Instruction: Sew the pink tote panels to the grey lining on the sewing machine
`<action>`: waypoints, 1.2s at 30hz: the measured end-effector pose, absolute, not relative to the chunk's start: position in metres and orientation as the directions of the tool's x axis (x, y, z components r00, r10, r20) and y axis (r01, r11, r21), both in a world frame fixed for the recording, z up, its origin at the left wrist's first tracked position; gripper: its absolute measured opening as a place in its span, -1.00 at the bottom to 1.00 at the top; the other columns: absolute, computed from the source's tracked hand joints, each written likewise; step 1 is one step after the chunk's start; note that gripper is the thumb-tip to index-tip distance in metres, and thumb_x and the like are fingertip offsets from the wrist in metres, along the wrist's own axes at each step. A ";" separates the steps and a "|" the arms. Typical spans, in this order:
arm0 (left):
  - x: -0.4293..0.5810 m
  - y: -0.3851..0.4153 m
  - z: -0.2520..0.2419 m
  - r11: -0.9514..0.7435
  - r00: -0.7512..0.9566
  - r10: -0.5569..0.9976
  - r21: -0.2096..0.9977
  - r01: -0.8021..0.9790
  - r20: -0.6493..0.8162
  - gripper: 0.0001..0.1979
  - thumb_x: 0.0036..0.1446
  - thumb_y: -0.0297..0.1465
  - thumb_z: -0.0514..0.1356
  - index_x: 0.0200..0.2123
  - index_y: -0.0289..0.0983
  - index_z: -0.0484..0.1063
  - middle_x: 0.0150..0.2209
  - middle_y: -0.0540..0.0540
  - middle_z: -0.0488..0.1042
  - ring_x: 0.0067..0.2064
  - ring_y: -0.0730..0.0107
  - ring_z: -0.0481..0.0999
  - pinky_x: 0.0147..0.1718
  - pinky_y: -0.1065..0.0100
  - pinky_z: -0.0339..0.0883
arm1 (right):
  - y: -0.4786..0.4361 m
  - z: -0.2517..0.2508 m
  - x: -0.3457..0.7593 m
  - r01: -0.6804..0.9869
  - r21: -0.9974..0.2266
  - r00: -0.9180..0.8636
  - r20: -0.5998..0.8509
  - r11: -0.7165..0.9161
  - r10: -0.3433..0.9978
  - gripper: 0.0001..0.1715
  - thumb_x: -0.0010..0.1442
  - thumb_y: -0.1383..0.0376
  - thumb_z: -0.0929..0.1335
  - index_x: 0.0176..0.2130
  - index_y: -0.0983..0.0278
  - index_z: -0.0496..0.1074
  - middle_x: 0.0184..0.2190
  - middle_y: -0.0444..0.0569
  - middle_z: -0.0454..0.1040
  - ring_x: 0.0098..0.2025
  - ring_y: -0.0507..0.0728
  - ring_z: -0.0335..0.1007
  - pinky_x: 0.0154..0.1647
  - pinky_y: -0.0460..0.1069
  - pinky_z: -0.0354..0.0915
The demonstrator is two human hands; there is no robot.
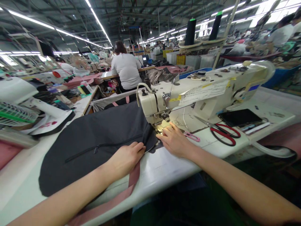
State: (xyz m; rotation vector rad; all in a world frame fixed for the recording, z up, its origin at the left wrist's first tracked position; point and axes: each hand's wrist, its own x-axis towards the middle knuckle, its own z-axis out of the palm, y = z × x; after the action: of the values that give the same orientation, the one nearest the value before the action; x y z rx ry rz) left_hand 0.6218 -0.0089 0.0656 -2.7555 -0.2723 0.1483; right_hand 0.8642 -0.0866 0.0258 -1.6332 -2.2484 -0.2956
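A black fabric panel (94, 125) with a zipper (95, 147) lies across the sewing table, its right end bunched under the sewing machine's head (150, 103). My left hand (128, 154) rests on the panel's near edge, fingers curled and closed on the cloth. Below that hand a pink strap (134, 175) hangs and runs along the table's front edge. Beside the lit needle area, my right hand (175, 138) has bent fingers close to the presser foot (161, 127). Its thumb and fingertips meet at the panel's corner; what exactly they pinch is partly hidden.
Red-handled scissors (224, 134), pink thread snips (191, 136) and a black phone (240, 117) lie on the table at right. A white fan (18, 100) stands at left. Black thread cones (190, 32) rise behind the machine. A person in white (127, 67) sits ahead.
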 end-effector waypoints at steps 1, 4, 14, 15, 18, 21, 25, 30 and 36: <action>0.625 -0.012 0.065 -0.915 0.973 0.219 -0.361 0.180 -0.071 -0.72 0.28 -0.50 -0.01 -0.03 -0.35 0.41 -0.19 -0.13 0.36 -0.25 0.31 0.40 -0.43 0.31 0.41 | -0.086 0.026 0.865 0.950 -0.022 -0.278 0.395 0.311 0.876 -0.70 0.31 0.37 0.29 0.01 0.24 0.48 -0.23 0.02 0.46 -0.06 0.21 0.30 0.30 0.26 -0.03; 0.637 -0.024 0.067 -0.914 0.948 0.288 -0.336 0.228 -0.139 -0.74 0.22 -0.55 0.02 -0.08 -0.35 0.42 -0.18 -0.14 0.35 -0.25 0.26 0.41 -0.46 0.28 0.42 | -0.083 0.028 0.866 0.951 0.021 -0.291 0.390 0.308 0.874 -0.70 0.32 0.37 0.28 0.02 0.27 0.47 -0.21 0.04 0.47 -0.07 0.22 0.32 0.29 0.27 -0.03; 0.671 -0.049 0.079 -0.880 0.860 0.430 -0.342 0.331 -0.274 -0.68 0.16 -0.62 -0.06 -0.15 -0.39 0.45 -0.21 -0.19 0.33 -0.26 0.18 0.45 -0.51 0.25 0.43 | -0.084 0.031 0.867 0.939 0.070 -0.336 0.387 0.336 0.859 -0.77 0.32 0.37 0.27 -0.06 0.33 0.46 -0.21 0.06 0.47 -0.08 0.23 0.32 0.27 0.27 -0.02; 0.671 -0.049 0.078 -0.879 0.862 0.430 -0.343 0.332 -0.268 -0.67 0.15 -0.63 -0.06 -0.15 -0.39 0.45 -0.21 -0.19 0.33 -0.26 0.18 0.45 -0.52 0.25 0.43 | -0.086 0.030 0.866 0.940 0.036 -0.325 0.391 0.338 0.861 -0.77 0.32 0.37 0.28 -0.07 0.31 0.47 -0.23 0.04 0.47 -0.10 0.21 0.32 0.27 0.26 -0.02; 0.671 -0.048 0.076 -0.879 0.865 0.433 -0.334 0.342 -0.254 -0.66 0.14 -0.63 -0.06 -0.14 -0.39 0.45 -0.21 -0.19 0.33 -0.27 0.19 0.45 -0.51 0.25 0.42 | -0.091 0.027 0.864 0.941 -0.046 -0.292 0.394 0.336 0.872 -0.76 0.31 0.38 0.29 -0.05 0.27 0.47 -0.25 0.00 0.46 -0.11 0.19 0.30 0.28 0.24 -0.01; 0.672 -0.049 0.075 -0.883 0.862 0.441 -0.294 0.367 -0.250 -0.67 0.12 -0.63 -0.04 -0.15 -0.38 0.45 -0.20 -0.20 0.34 -0.27 0.21 0.44 -0.45 0.28 0.43 | -0.093 0.026 0.865 0.946 -0.049 -0.279 0.382 0.320 0.881 -0.74 0.30 0.40 0.30 -0.05 0.25 0.48 -0.24 0.00 0.46 -0.09 0.20 0.29 0.29 0.26 -0.03; 0.677 -0.052 0.072 -0.875 0.850 0.468 -0.266 0.405 -0.243 -0.67 0.10 -0.63 -0.03 -0.15 -0.39 0.45 -0.20 -0.21 0.33 -0.27 0.21 0.44 -0.43 0.28 0.44 | -0.091 0.030 0.866 0.950 -0.026 -0.282 0.359 0.311 0.890 -0.71 0.30 0.42 0.28 -0.04 0.24 0.49 -0.23 0.02 0.46 -0.09 0.21 0.30 0.29 0.26 -0.03; 0.683 -0.052 0.068 -0.856 0.837 0.502 -0.263 0.445 -0.218 -0.65 0.10 -0.64 -0.06 -0.16 -0.42 0.45 -0.21 -0.24 0.33 -0.27 0.17 0.45 -0.44 0.24 0.47 | -0.086 0.032 0.865 0.952 0.004 -0.288 0.338 0.305 0.896 -0.67 0.32 0.41 0.26 0.04 0.28 0.46 -0.23 0.06 0.48 -0.07 0.23 0.31 0.29 0.30 -0.04; 0.687 -0.052 0.059 -0.831 0.822 0.547 -0.219 0.511 -0.157 -0.65 0.14 -0.63 -0.08 -0.13 -0.46 0.45 -0.18 -0.30 0.36 -0.23 0.13 0.46 -0.40 0.22 0.48 | -0.088 0.035 0.859 0.960 0.027 -0.270 0.359 0.279 0.893 -0.68 0.29 0.42 0.28 0.01 0.32 0.48 -0.19 0.10 0.50 -0.05 0.26 0.35 0.26 0.32 0.05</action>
State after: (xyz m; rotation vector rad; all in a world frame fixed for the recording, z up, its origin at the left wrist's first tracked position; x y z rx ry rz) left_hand 0.6873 -0.0516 0.0591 -2.8377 -0.8305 0.3200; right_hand 0.8587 -0.0882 0.0350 -1.7015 -2.2777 -0.3486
